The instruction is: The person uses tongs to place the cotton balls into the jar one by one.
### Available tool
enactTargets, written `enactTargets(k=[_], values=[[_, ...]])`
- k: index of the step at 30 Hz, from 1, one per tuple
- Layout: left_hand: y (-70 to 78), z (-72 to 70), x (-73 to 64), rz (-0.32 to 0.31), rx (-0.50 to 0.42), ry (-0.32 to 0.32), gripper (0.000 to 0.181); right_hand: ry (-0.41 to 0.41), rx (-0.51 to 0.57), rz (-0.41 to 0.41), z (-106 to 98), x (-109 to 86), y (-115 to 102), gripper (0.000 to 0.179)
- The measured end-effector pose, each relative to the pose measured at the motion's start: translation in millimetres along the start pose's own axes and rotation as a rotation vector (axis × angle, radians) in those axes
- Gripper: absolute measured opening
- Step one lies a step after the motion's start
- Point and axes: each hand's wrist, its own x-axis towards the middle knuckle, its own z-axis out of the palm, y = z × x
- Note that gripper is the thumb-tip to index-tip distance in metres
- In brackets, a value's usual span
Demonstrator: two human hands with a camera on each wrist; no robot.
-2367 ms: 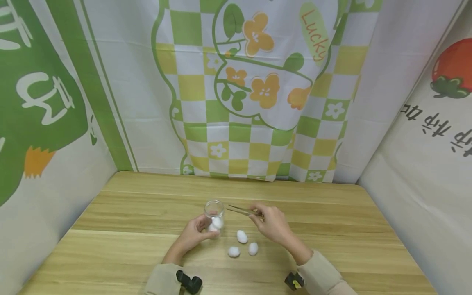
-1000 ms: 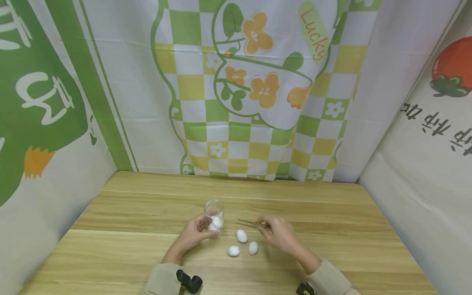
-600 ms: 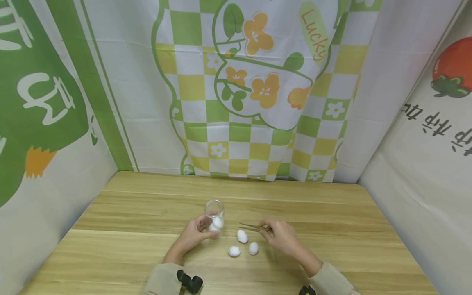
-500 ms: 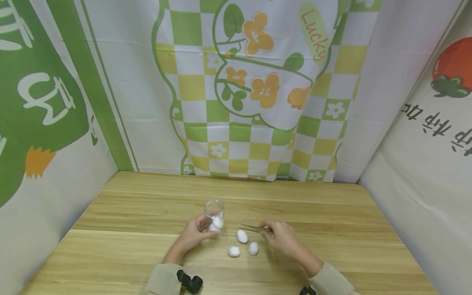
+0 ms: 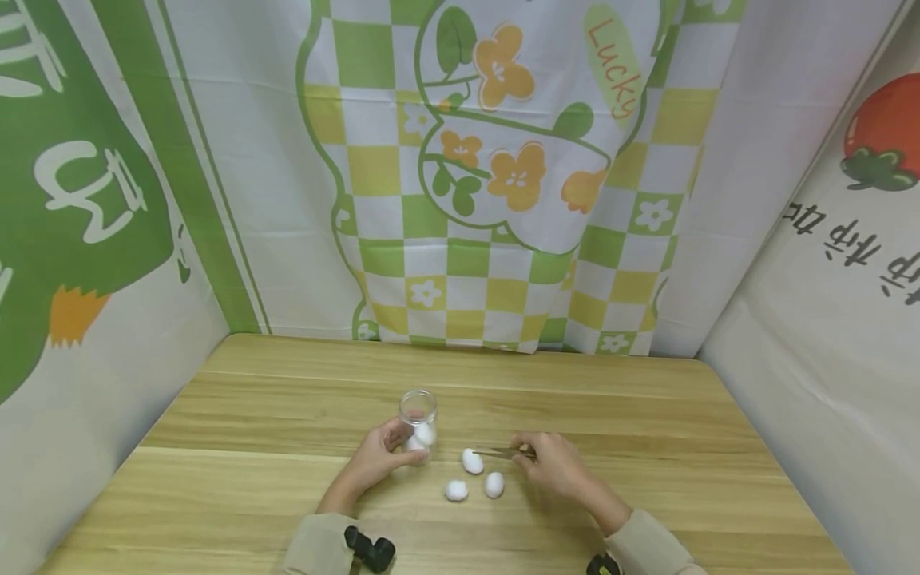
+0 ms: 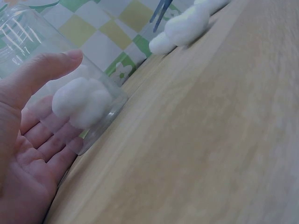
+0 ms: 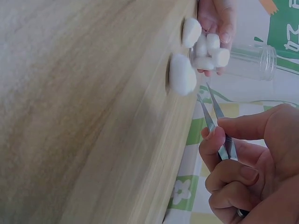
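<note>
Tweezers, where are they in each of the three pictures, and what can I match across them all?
Head: the tweezers are low, just right of centre, in the right hand.
Left wrist: only their tips show, at the top edge near the middle.
Right wrist: right of centre, tips pointing up and left.
Shared landmark: the glass jar held in the left hand.

Right wrist view: my right hand (image 7: 259, 172) hides part of the tweezers (image 7: 228, 147) at four o'clock. Left wrist: jar (image 6: 44, 39) cut off at ten. Head view: tips too small to tell whether they're touching the twelve-o'clock loose cotton ball (image 5: 472, 461).
</note>
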Motion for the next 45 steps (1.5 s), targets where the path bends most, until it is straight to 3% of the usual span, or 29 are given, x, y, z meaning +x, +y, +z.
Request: enactTargets(k=[15, 27, 36, 45], values=[[1.7, -0.4, -0.2, 0.017, -0.004, -0.007, 0.062, -0.042, 0.006, 0.03, 1.7, -0.3, 1.4, 0.013], [4.5, -0.9, -1.6, 0.016, -0.004, -0.016, 0.062, -0.066, -0.01, -0.026, 8.4, 1.7, 4.5, 0.013], [3.9, -1.1, -1.4, 0.011, 0.003, -0.017, 0.063, 0.014, -0.133, -0.092, 16.3, 3.3, 8.9, 0.011], [2.2, -0.3, -1.0, 0.0, 0.005, -0.004, 0.063, 0.05, -0.169, -0.12, 16.9, 2.5, 7.7, 0.009]])
